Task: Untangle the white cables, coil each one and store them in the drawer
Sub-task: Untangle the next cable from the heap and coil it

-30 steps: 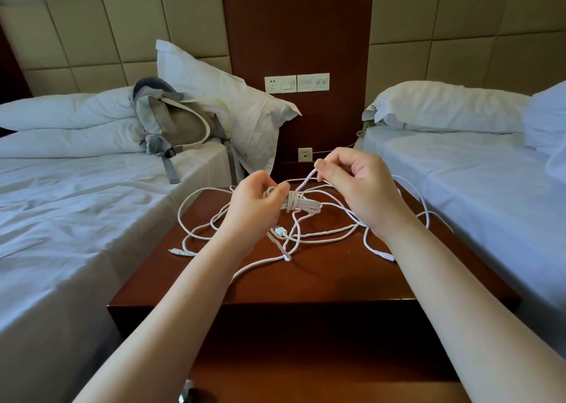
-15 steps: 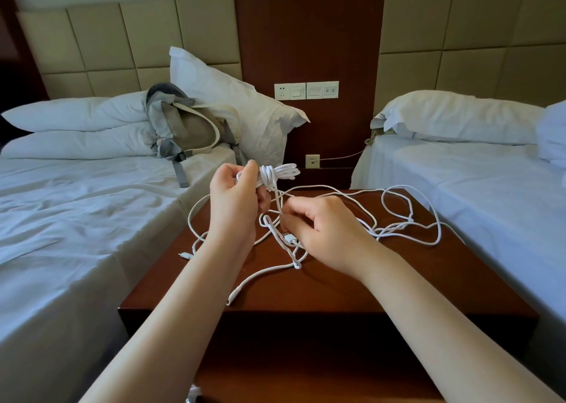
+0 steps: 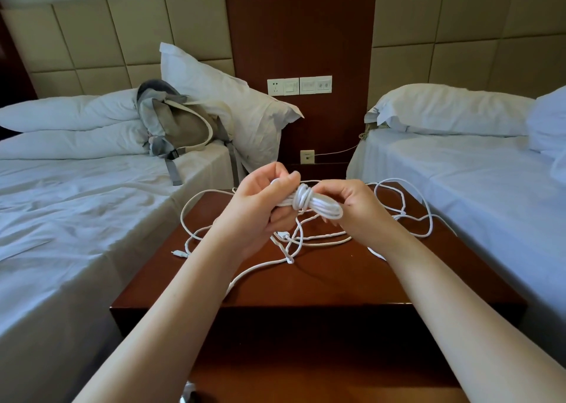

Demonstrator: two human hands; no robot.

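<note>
A coiled bundle of white cable [image 3: 309,202], wrapped around its middle with a few turns, hangs above the brown nightstand [image 3: 321,280]. My left hand [image 3: 263,206] grips its left end and my right hand [image 3: 352,206] pinches its right end. Loose white cables [image 3: 306,243] lie tangled on the nightstand top under my hands, looping left toward a plug [image 3: 179,253] and right toward the bed. One strand runs down from the bundle into the tangle. The drawer front below the top is dark and shut.
A bed [image 3: 76,219] with pillows and a grey backpack [image 3: 177,124] stands on the left. Another bed [image 3: 474,182] is on the right. Wall sockets [image 3: 298,85] sit on the wood panel behind, with a thin wire running from a lower outlet [image 3: 307,156].
My right hand rose from the tangle on the nightstand and took hold of the bundle's right end. The bundle now lies level between both hands, wrapped around its middle.
</note>
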